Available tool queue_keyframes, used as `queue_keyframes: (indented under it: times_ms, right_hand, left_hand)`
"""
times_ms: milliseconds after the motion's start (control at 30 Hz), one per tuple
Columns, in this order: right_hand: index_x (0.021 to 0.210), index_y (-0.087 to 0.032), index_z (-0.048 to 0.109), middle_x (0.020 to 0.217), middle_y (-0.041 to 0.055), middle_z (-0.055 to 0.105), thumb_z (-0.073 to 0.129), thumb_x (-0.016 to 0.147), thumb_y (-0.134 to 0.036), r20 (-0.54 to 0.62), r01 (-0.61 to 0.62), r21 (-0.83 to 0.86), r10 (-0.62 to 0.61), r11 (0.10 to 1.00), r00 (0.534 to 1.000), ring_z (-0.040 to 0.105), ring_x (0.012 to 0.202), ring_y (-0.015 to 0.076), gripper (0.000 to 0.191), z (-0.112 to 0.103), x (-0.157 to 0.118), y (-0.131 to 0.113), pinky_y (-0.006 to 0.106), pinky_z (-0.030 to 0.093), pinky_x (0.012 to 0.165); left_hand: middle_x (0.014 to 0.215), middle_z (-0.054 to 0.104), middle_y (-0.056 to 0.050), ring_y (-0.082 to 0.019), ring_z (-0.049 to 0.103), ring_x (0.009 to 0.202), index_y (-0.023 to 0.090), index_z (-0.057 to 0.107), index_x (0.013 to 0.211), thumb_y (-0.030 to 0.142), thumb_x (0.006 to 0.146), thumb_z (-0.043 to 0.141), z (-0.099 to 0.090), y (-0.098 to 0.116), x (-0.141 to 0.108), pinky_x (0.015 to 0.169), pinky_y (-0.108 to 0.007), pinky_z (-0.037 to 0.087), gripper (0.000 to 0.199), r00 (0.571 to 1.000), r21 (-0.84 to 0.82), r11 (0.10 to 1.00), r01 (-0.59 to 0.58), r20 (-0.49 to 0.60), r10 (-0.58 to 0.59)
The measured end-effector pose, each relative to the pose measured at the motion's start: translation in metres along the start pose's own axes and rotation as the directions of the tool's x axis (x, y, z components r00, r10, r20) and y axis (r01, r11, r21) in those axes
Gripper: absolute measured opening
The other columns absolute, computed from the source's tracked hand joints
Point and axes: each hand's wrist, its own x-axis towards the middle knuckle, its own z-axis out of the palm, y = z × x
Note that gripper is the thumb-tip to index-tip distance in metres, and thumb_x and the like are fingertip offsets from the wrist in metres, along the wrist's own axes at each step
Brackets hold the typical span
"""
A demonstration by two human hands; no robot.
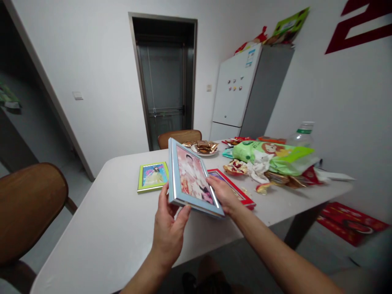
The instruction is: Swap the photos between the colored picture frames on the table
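Between my two hands a light blue picture frame (192,175) is held tilted above the table, its photo side facing me. My left hand (170,224) grips its lower left edge, thumb near the front corner. On the right edge, my right hand (222,192) has its fingers closed round the frame. A yellow-green picture frame (153,177) lies flat on the table to the left. Partly hidden behind my right hand and the blue frame is a red picture frame (240,194), lying on the table.
Right of the frames are an opened pomegranate (235,167), crumpled tissue (259,167), a green package (275,155) and a clear bottle (302,136). A plate (211,154) of wrapped snacks stands at the back. Chairs (33,208) flank the white table (116,220).
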Motion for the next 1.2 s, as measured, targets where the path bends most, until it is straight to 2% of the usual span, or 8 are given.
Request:
queue_keyframes:
  times_ms: [133,267,400,633,733,867,1033,1200]
  right_hand:
    - [0.094,-0.015,0.06,0.082,0.0038,0.066,0.051,0.07,-0.023,-0.134,0.03,-0.42,-0.094,0.907,0.986,0.059,0.072,0.017,0.028,-0.066,0.036,-0.014,0.027,0.045,0.065]
    - [0.1,-0.013,0.061,0.099,0.0064,0.063,0.048,0.071,-0.024,-0.075,0.045,-0.801,-0.174,0.597,0.982,0.058,0.087,0.0183,0.033,-0.106,0.058,-0.011,0.026,0.042,0.076]
    - [0.105,-0.013,0.059,0.098,0.0072,0.064,0.047,0.072,-0.027,-0.071,-0.007,-0.93,-0.162,0.366,0.984,0.058,0.088,0.0186,0.037,-0.12,0.066,-0.003,0.024,0.041,0.076]
    - [0.108,-0.01,0.057,0.098,0.0112,0.063,0.046,0.07,-0.018,-0.094,-0.041,-0.955,-0.169,0.294,0.981,0.056,0.092,0.0219,0.041,-0.127,0.073,0.007,0.028,0.04,0.08]
    - [0.109,-0.008,0.055,0.103,0.0141,0.06,0.044,0.071,-0.018,-0.084,-0.008,-0.958,-0.253,0.287,0.964,0.055,0.095,0.0237,0.041,-0.112,0.062,0.004,0.033,0.039,0.083]
    - [0.103,-0.012,0.057,0.102,0.0101,0.06,0.042,0.074,-0.021,0.152,0.373,-0.838,-0.486,0.398,0.86,0.055,0.092,0.0183,0.034,-0.053,0.019,0.009,0.031,0.04,0.084]
    - [0.1,-0.013,0.058,0.1,0.0089,0.06,0.044,0.075,-0.018,0.473,0.668,-0.598,-0.479,0.442,0.74,0.05,0.098,0.0148,0.029,0.026,-0.03,0.044,0.027,0.038,0.088]
    - [0.111,-0.01,0.05,0.107,0.012,0.054,0.047,0.072,-0.018,0.373,0.537,-0.713,-0.404,0.451,0.835,0.045,0.102,0.0185,0.04,0.045,-0.027,0.073,0.032,0.037,0.088]
  left_hand:
    - [0.12,0.049,-0.01,-0.017,0.05,0.107,0.016,0.029,0.117,0.019,0.076,0.046,0.028,-0.027,0.012,0.091,-0.031,0.041,0.044,0.996,-0.085,0.993,0.078,0.055,-0.073]
    - [0.116,0.053,-0.008,-0.016,0.05,0.105,0.015,0.041,0.11,0.012,0.074,0.046,0.051,-0.064,0.014,0.09,-0.03,0.04,0.037,0.985,-0.004,0.99,0.143,0.1,-0.142]
    - [0.111,0.057,-0.008,-0.018,0.052,0.102,0.016,0.046,0.111,0.014,0.071,0.052,0.064,-0.085,0.012,0.089,-0.031,0.039,0.041,0.976,0.248,0.95,0.191,0.054,-0.21]
    - [0.117,0.053,-0.01,-0.019,0.05,0.106,0.013,0.041,0.118,0.021,0.073,0.051,0.063,-0.093,0.012,0.089,-0.031,0.038,0.047,0.961,0.372,0.917,0.145,0.167,-0.22]
    - [0.122,0.049,-0.011,-0.018,0.046,0.11,0.012,0.04,0.119,0.03,0.077,0.046,0.04,-0.096,0.03,0.091,-0.03,0.037,0.046,0.969,0.567,0.821,0.065,0.161,-0.187]
    - [0.128,0.041,-0.014,-0.018,0.036,0.119,0.009,0.036,0.121,0.03,0.079,0.044,-0.013,-0.108,0.072,0.097,-0.032,0.029,0.047,0.987,0.923,0.385,-0.02,0.08,-0.14]
    - [0.126,0.041,-0.021,-0.032,0.032,0.119,0.006,0.042,0.115,0.031,0.072,0.051,-0.067,-0.121,0.1,0.094,-0.051,0.024,0.05,0.967,0.963,0.259,-0.067,0.127,-0.221]
    - [0.116,0.049,-0.022,-0.033,0.044,0.109,0.004,0.043,0.112,0.047,0.072,0.047,-0.09,-0.12,0.099,0.091,-0.043,0.032,0.059,0.91,0.948,0.098,-0.303,0.319,-0.265]
